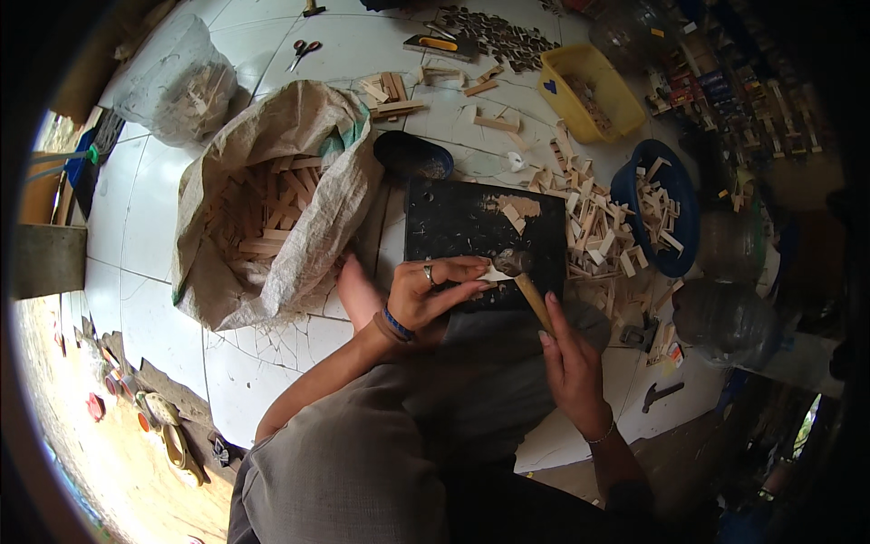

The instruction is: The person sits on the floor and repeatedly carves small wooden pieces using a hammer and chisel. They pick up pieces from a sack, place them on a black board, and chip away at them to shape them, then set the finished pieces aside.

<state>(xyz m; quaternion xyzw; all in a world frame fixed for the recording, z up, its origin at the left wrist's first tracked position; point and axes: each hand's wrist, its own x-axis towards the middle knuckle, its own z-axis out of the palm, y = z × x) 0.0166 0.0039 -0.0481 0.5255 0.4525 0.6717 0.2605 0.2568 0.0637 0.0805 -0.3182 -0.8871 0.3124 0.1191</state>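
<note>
While a small pale wooden piece is fingertip-pinched by the left hand over a black rectangular board, the right hand clasps a wooden-handled, dark-headed hammer between thumb and fingers; hammer-to-piece contact unclear. Left: whitish woven sack; right: blue plastic basin.

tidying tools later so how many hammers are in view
2 clearly: one hammer in the right hand, and a second hammer on the floor at lower right. A tool cut off at the top edge may be another.
</note>
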